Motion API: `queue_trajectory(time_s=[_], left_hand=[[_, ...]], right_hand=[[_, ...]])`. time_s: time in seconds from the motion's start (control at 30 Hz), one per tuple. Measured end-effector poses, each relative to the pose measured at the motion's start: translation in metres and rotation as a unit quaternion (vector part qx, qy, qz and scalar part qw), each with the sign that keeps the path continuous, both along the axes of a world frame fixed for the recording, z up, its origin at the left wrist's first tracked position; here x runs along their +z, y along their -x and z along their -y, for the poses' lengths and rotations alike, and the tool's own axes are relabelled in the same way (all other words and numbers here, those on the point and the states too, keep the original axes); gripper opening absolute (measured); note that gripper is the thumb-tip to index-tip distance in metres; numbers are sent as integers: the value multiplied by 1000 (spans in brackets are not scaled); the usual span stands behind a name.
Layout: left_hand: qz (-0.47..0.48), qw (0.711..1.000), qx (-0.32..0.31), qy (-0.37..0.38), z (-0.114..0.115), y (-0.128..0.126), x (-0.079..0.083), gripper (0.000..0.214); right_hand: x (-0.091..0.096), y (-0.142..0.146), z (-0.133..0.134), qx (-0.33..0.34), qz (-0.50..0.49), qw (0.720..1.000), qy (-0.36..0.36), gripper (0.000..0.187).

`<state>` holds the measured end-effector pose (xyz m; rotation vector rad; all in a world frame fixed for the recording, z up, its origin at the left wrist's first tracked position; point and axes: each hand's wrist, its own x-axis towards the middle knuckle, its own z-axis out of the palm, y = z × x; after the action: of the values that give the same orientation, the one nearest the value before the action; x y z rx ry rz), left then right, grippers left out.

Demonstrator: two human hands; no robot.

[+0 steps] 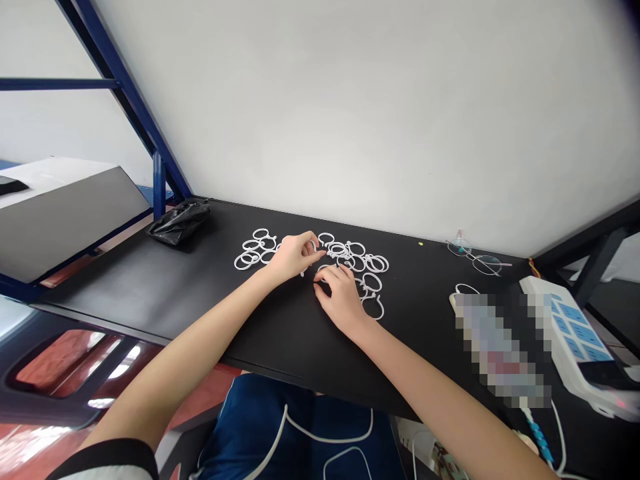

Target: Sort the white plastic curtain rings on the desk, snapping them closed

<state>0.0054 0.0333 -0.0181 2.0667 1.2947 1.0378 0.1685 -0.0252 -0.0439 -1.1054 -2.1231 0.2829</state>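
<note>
This looks like a plain workstation in a workshop-like room, not a home. A black worktop runs across the middle of the frame, pushed against a bare white wall. In the upper left a blue steel frame with a slanted brace rises beside it. A second worktop stands at the left edge. Many identical white rings lie loose in a heap at the centre, like piece goods. At the right edge is a white power strip with cables, and glasses lie near the wall. A black bag sits towards the worktop's upper left. Red floor shows at the lower left.
</note>
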Motion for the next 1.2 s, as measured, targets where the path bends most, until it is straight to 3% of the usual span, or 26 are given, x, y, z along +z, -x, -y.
queue_trajectory(time_s=[0.3, 0.7, 1.2], left_hand=[[-200, 973, 66, -91, 0, 2, 0, 6], [-232, 963, 100, -90, 3, 2, 4, 8], [-301, 948, 86, -56, 3, 2, -2, 12]], right_hand=[[-1, 1, 0, 51, -20, 998, 11, 16], [0, 1, 1, 66, -24, 997, 33, 19], [1, 1, 2, 55, -13, 998, 27, 20]])
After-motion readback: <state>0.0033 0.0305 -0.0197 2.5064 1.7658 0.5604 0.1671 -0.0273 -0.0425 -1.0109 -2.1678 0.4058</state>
